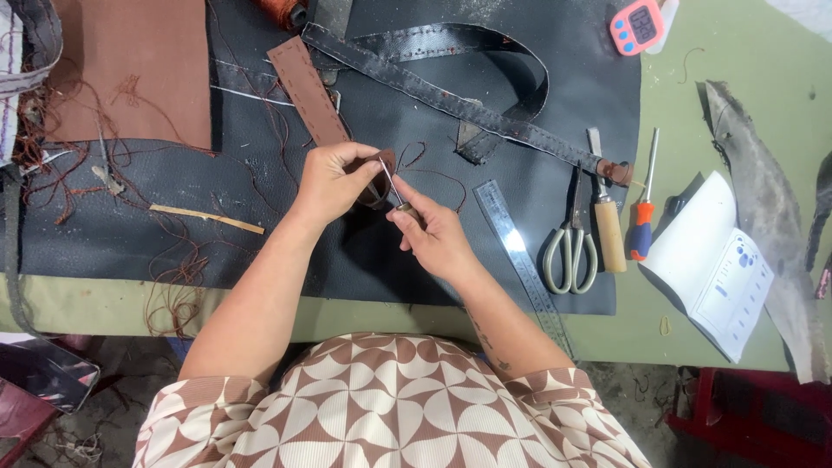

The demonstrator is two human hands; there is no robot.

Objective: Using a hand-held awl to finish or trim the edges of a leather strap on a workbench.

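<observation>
your left hand point(334, 180) pinches a small brown leather piece point(381, 165) over the black leather sheet point(173, 234); your right hand point(438, 238) grips an awl point(394, 192) against it, left of the steel ruler point(520, 256).

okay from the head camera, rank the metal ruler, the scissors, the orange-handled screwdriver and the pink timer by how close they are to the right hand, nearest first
1. Metal ruler: lies just beside the right hand, on its outer side.
2. Scissors: further right, past the ruler on the black leather mat.
3. Orange-handled screwdriver: right of the scissors, at the mat's edge.
4. Pink timer: far top right corner, on the green table.
</observation>
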